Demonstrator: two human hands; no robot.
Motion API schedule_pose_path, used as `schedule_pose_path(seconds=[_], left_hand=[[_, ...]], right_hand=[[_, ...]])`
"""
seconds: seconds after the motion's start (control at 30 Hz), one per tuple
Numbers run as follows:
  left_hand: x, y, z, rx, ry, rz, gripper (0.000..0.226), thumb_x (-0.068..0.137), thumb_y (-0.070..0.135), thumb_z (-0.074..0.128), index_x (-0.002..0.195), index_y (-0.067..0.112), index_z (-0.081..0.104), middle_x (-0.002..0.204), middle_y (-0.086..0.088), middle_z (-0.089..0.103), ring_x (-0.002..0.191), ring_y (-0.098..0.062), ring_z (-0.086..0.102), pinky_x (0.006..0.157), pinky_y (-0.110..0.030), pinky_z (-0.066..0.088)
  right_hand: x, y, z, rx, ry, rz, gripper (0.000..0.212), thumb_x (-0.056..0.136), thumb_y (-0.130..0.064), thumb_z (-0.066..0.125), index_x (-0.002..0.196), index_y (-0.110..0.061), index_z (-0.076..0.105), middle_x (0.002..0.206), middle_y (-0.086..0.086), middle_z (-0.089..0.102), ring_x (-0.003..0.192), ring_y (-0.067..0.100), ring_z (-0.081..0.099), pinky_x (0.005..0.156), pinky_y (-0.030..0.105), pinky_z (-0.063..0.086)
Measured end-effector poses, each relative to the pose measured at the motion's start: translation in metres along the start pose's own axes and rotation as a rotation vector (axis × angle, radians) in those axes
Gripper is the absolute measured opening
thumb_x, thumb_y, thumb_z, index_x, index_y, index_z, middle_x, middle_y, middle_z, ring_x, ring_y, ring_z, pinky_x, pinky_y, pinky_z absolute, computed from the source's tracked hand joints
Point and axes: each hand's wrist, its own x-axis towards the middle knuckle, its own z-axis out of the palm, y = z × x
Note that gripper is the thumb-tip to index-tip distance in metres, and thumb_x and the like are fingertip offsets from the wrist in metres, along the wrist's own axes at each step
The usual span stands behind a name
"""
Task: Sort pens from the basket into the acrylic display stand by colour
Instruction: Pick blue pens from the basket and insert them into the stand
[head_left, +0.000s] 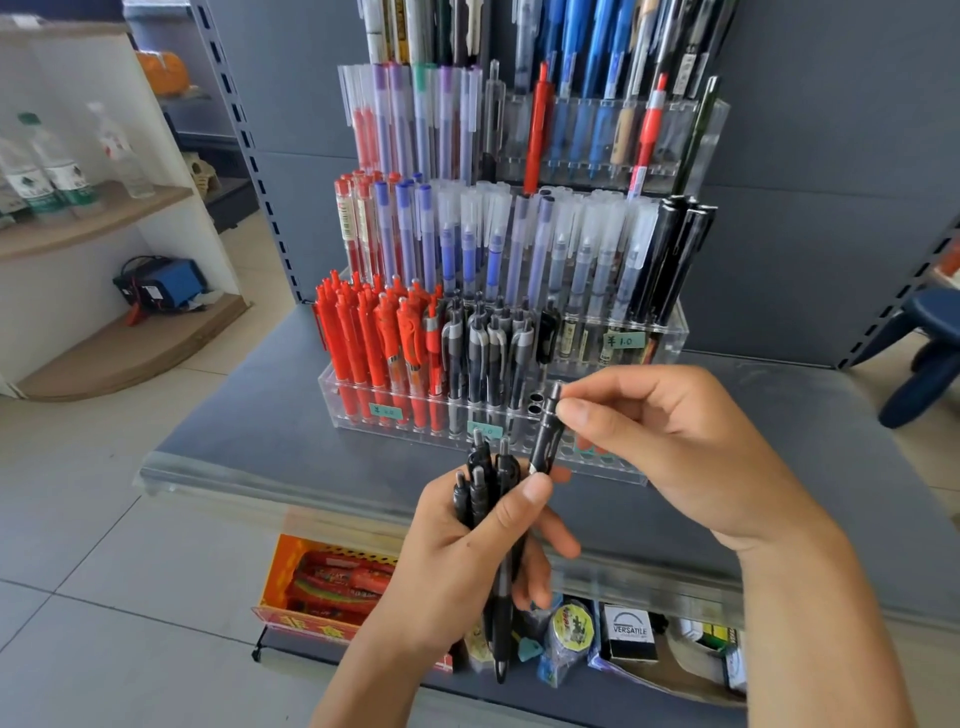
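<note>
My left hand (467, 551) grips a bundle of several black pens (485, 486), upright, in front of the acrylic display stand (363, 410). My right hand (660, 447) pinches the top of one black pen (546, 434), which leans out of the bundle toward the stand's front row. That front row holds red pens (374, 338) on the left and black-and-grey pens (488, 343) in the middle, with vacant holes (602, 457) to the right. Higher tiers hold red, blue, clear-capped and black pens. No basket is in view.
The stand sits on a grey shelf (249, 421) with a clear front lip. Below it, a lower shelf holds an orange box of red items (322, 582) and small stationery boxes (628, 634). A white shelf unit with bottles (52, 176) stands left; a blue stool (930, 353) right.
</note>
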Motion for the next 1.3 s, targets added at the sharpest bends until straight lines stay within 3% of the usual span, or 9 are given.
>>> schedule_pose_path(seconds=[0.17, 0.33, 0.67, 0.87, 1.03, 1.13, 1.3], left_hand=[[0.001, -0.003, 0.001, -0.01, 0.026, 0.0, 0.039, 0.095, 0.036, 0.058, 0.105, 0.001, 0.071, 0.07, -0.015, 0.07, 0.04, -0.022, 0.054, 0.043, -0.027, 0.043], [0.003, -0.002, 0.002, -0.011, 0.024, 0.005, 0.033, 0.094, 0.038, 0.06, 0.101, 0.009, 0.073, 0.07, -0.017, 0.07, 0.04, -0.022, 0.054, 0.043, -0.028, 0.044], [0.005, -0.001, 0.002, 0.029, 0.086, 0.044, 0.032, 0.095, 0.04, 0.063, 0.101, 0.011, 0.075, 0.063, -0.012, 0.068, 0.038, -0.02, 0.053, 0.041, -0.028, 0.042], [0.005, -0.001, 0.003, 0.049, 0.124, 0.026, 0.035, 0.094, 0.04, 0.061, 0.102, 0.011, 0.076, 0.058, -0.009, 0.066, 0.035, -0.019, 0.051, 0.04, -0.028, 0.042], [0.004, 0.0, 0.003, 0.061, 0.138, 0.04, 0.023, 0.095, 0.039, 0.06, 0.101, 0.025, 0.078, 0.064, -0.012, 0.067, 0.036, -0.02, 0.05, 0.041, -0.028, 0.042], [0.004, -0.001, 0.003, 0.057, 0.16, 0.033, 0.021, 0.094, 0.036, 0.06, 0.1, 0.026, 0.078, 0.063, -0.012, 0.067, 0.036, -0.02, 0.049, 0.041, -0.027, 0.042], [0.005, -0.001, 0.005, 0.063, 0.168, 0.026, 0.023, 0.091, 0.037, 0.058, 0.097, 0.025, 0.077, 0.063, -0.012, 0.066, 0.037, -0.02, 0.049, 0.041, -0.027, 0.041]], right_hand=[[-0.001, -0.001, 0.003, -0.05, -0.097, 0.022, 0.028, 0.073, -0.032, 0.08, 0.098, -0.021, 0.077, 0.088, -0.001, 0.078, 0.082, 0.016, 0.076, 0.077, 0.026, 0.058], [0.0, -0.001, 0.003, 0.035, -0.078, 0.001, 0.017, 0.075, -0.024, 0.079, 0.092, -0.02, 0.08, 0.085, 0.004, 0.079, 0.08, 0.021, 0.077, 0.077, 0.027, 0.06], [0.004, 0.004, 0.005, 0.083, -0.006, -0.023, 0.03, 0.075, -0.026, 0.079, 0.102, -0.015, 0.078, 0.089, 0.004, 0.079, 0.084, 0.018, 0.076, 0.079, 0.024, 0.057], [0.007, 0.003, 0.004, 0.208, 0.125, -0.076, 0.029, 0.071, -0.026, 0.078, 0.099, -0.019, 0.08, 0.094, 0.004, 0.079, 0.089, 0.014, 0.074, 0.082, 0.024, 0.057], [0.01, 0.002, -0.002, 0.277, 0.381, -0.196, 0.035, 0.068, -0.024, 0.081, 0.102, -0.016, 0.076, 0.092, 0.005, 0.079, 0.085, 0.018, 0.076, 0.075, 0.022, 0.058], [0.013, 0.0, -0.005, 0.321, 0.515, -0.285, 0.032, 0.071, -0.02, 0.08, 0.102, -0.015, 0.075, 0.09, 0.0, 0.08, 0.082, 0.014, 0.076, 0.072, 0.02, 0.057], [0.02, 0.006, -0.005, 0.231, 0.69, -0.421, 0.026, 0.082, -0.012, 0.082, 0.106, -0.016, 0.074, 0.092, -0.005, 0.08, 0.087, 0.016, 0.076, 0.079, 0.027, 0.059]])
